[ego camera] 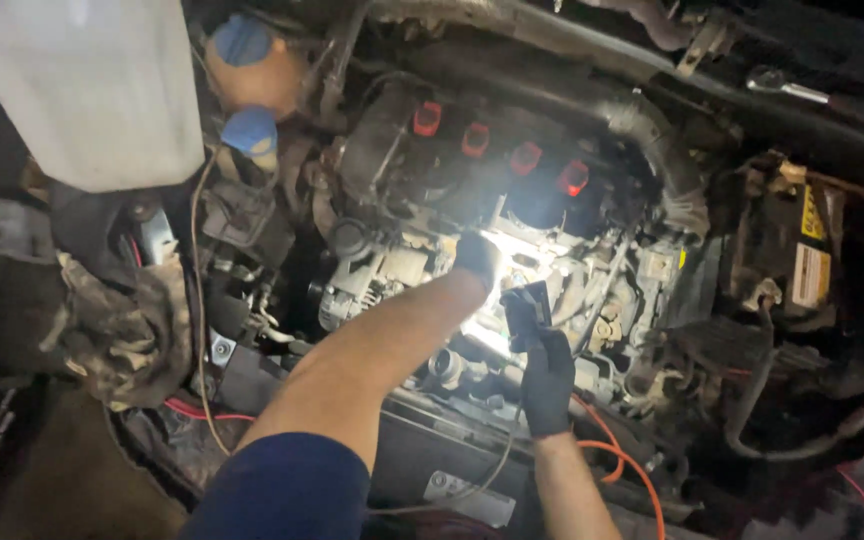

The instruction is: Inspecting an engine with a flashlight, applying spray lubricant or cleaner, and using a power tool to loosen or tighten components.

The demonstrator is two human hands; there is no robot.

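Inspection step at the grimy grey metal engine point(392, 270): black-gloved right hand point(544, 375) clamped on a small black work light point(535, 300), black-gloved left hand point(476, 258) reaching in, its grip indiscernible; next move likely needs steady light.

An open engine bay point(652, 300) carried the work: four red-capped ignition coils point(497, 150) sat in a row atop the engine, two blue-capped reservoirs point(247, 90) at rear left, and an orange cable point(617, 465) trailed across its front edge.
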